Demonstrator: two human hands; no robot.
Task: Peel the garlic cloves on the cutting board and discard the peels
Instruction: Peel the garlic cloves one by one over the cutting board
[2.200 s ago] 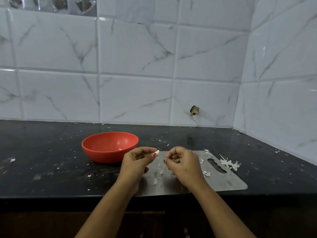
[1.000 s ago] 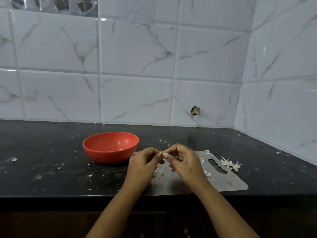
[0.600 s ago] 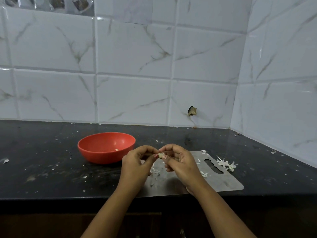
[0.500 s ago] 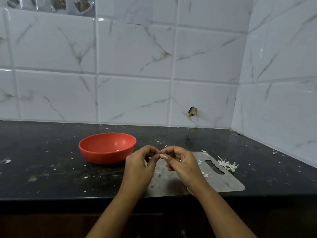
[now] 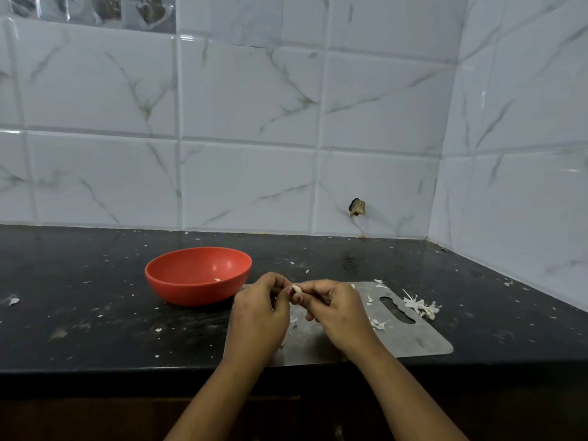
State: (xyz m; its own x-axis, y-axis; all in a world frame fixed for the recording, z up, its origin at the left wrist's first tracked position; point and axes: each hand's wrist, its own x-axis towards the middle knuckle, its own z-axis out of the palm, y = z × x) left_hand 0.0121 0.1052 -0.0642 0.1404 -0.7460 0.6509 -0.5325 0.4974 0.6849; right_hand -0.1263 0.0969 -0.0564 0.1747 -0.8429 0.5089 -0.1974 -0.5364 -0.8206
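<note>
- Both hands are raised together over the left part of the metal cutting board (image 5: 423,340). The garlic clove (image 5: 297,289) sits right between their fingertips, held up off the board.
- Left hand (image 5: 259,316): fingers curled in, with the thumb and forefinger tips pinching the clove from its left side. I can't see anything else in it.
- Right hand (image 5: 337,313): also curled, fingertips closed on the clove from the right. The other fingers are tucked under, so I can't tell if anything's behind them.
- The clove looks pale, and only a small bit pokes out above the pinch. No idea how much skin is on it.
- Straight below the pinch, a few peel scraps (image 5: 292,321) lie on the board, with more bits (image 5: 378,323) just right of the right hand.
- Further right of the grip, past the board's handle slot (image 5: 397,310), there's a little pile of peels (image 5: 421,306). It's on the black countertop (image 5: 95,319), just off the board's edge.
- Left of the grip and slightly further back is a red bowl (image 5: 178,291), just beside the left hand, with one small pale piece (image 5: 217,279) inside.
- The counter has tiny white flecks scattered all around.
</note>
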